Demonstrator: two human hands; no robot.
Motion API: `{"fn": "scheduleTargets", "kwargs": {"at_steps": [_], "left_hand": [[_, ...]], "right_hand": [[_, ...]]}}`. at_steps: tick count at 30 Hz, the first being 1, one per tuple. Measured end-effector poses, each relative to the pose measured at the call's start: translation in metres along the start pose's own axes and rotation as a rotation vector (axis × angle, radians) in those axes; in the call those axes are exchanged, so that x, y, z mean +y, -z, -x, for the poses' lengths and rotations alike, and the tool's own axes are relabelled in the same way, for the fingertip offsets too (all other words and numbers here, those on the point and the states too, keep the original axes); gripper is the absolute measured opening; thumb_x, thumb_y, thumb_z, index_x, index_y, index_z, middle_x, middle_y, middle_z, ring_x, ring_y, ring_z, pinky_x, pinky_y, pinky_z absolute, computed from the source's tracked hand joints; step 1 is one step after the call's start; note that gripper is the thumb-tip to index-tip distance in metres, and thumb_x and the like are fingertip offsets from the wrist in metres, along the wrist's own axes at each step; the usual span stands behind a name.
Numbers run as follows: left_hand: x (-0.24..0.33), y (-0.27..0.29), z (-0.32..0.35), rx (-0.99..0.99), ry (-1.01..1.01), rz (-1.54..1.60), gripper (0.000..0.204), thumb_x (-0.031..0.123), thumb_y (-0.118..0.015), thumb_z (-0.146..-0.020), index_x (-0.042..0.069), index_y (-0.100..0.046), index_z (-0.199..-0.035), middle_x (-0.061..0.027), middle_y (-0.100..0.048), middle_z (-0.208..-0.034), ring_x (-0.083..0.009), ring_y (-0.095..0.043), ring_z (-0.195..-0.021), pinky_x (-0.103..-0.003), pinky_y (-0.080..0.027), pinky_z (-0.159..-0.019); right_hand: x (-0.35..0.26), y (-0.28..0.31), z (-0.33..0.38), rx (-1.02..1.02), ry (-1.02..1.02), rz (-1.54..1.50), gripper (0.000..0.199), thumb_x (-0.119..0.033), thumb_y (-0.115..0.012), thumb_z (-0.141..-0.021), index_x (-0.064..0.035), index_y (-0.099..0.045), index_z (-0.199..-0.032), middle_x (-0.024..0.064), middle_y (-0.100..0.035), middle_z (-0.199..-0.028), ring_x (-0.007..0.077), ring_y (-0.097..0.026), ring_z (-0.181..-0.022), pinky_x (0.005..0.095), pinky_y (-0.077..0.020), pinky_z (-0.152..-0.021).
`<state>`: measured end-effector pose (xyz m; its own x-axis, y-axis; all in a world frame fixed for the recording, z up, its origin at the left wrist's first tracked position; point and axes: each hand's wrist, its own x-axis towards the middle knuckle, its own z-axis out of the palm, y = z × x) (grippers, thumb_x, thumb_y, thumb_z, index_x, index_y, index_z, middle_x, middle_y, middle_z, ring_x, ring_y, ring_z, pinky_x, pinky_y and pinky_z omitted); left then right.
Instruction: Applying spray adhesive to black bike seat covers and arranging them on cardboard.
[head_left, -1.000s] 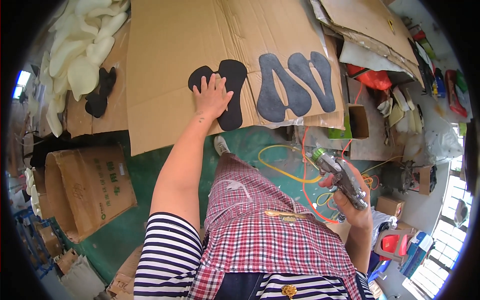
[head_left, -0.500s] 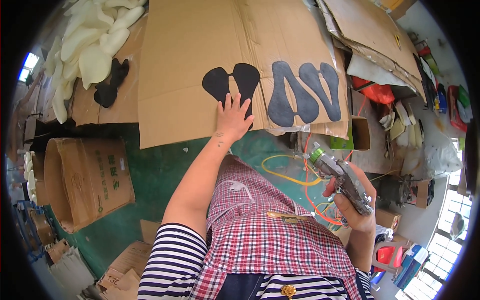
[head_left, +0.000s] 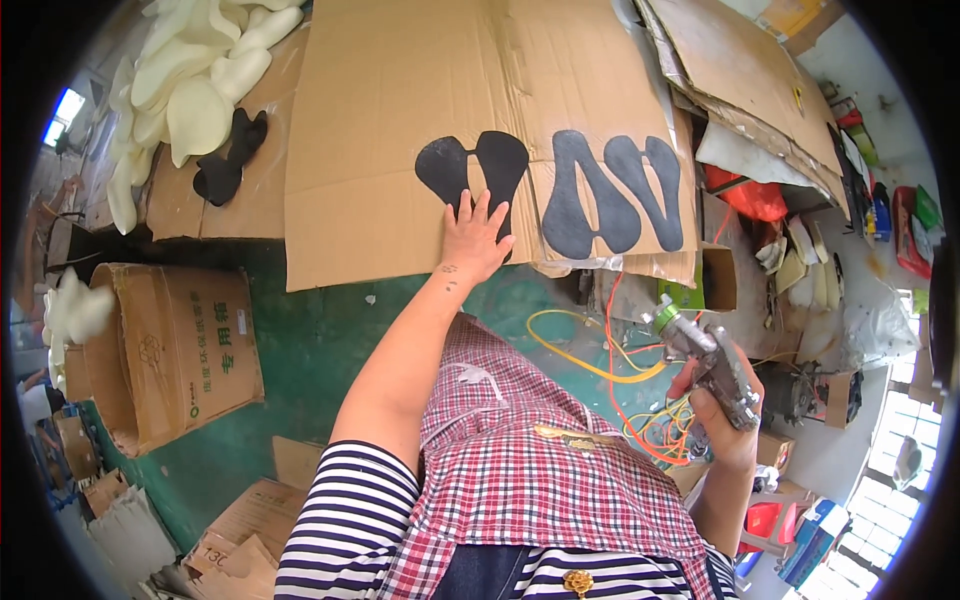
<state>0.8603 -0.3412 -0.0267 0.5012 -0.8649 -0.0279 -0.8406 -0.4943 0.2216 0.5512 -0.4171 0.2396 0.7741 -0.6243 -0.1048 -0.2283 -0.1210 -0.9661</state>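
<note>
My left hand (head_left: 476,240) lies with its fingers spread on the lower part of a matte black, two-lobed sheet piece (head_left: 503,158). That piece rests near the front edge of a cardboard sheet (head_left: 385,90). To its right lie two greyer black cut-out pieces, a wide one (head_left: 615,220) and a narrower one (head_left: 664,195), neither touched by a hand. My right hand (head_left: 730,432) is wrapped round a grimy metal spray gun (head_left: 722,380), held off to the right, beyond the cardboard's front edge. The gun's green-ringed nozzle (head_left: 663,316) points up and left, toward the cardboard.
Cream foam pads (head_left: 190,85) are heaped at the far left, near a crumpled black piece (head_left: 230,165). An open carton (head_left: 185,350) stands on the green floor at left. Orange and yellow hoses (head_left: 590,372) loop below the spray gun. Stacked cardboard (head_left: 745,75) leans over the right side.
The spray gun has shifted slightly right and down. My left hand stays on the black piece. The whole view has shifted a little, and a blurred pale shape now shows beside the carton.
</note>
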Motion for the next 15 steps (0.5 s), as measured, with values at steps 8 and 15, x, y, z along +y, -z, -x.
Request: {"fn": "scheduleTargets", "kwargs": {"at_steps": [8,15], "left_hand": [[-0.003,-0.002,-0.002,0.017,0.003,0.011,0.059,0.046,-0.048,-0.090,0.020,-0.036,-0.141,-0.0122,-0.023,-0.151,-0.0372,-0.015,-0.140,-0.056,-0.015,-0.111],[0.000,-0.008,-0.006,0.066,-0.024,0.029,0.058,0.044,-0.051,-0.088,0.017,-0.040,-0.138,-0.0143,-0.029,-0.148,-0.0393,-0.021,-0.137,-0.057,-0.019,-0.108]], "right_hand": [[0.003,0.004,0.006,-0.035,-0.013,-0.058,0.056,-0.014,-0.066,-0.079,0.0048,-0.046,-0.128,0.0102,-0.062,-0.084,0.0151,-0.059,-0.075,0.0273,-0.0467,-0.067],[0.010,0.026,0.016,0.133,-0.020,0.013,0.057,-0.023,-0.067,-0.080,0.0066,-0.047,-0.124,0.0084,-0.061,-0.082,0.0146,-0.059,-0.072,0.0280,-0.0471,-0.067]]}}
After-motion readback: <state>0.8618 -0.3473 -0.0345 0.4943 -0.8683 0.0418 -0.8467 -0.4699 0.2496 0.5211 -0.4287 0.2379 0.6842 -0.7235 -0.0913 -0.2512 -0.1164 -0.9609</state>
